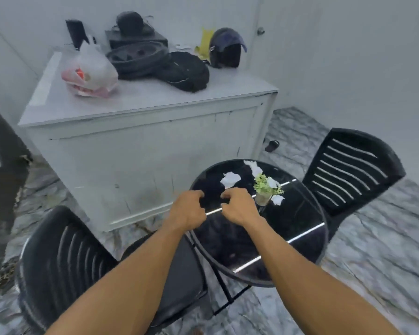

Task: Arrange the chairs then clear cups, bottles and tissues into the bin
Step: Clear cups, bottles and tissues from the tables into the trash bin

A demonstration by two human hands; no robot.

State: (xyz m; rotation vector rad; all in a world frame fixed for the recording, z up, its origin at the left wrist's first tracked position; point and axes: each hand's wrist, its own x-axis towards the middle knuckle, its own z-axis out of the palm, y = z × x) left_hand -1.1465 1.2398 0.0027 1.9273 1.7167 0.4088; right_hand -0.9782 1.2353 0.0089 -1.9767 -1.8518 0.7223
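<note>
Left of the round table (300, 264), the near chair (58, 257) stood with its seat drawn up to the table's left rim and its slatted back turned away from the table. Behind the table on its left, a white cabinet (140, 151) carried bags and a helmet, none of them part of the task. Over the table's left edge, the left hand (188, 210) was held with its fingers curled inward; motion blur prevented telling whether they gripped the rim or held nothing. Just beside it, further over the table top, the right hand (237, 209) also had its fingers curled, thumb close to forefinger, with no object discernible between them. Beyond the hands, toward the table's far side, four crumpled tissues lay on the glass: one (230, 179) near the right hand, one (253, 166) at the far rim, and two (277, 199) touching or just beside a small potted plant (264, 189). At the table's far right, the second chair (351, 170) stood close to the rim. Assessment: chair placement appeared largely complete, since both chairs sat at the table. The clearing stage appeared not yet under way, as all visible tissues remained on the table. No cups, bottles or bin were in view, so their status could not be determined.
</note>
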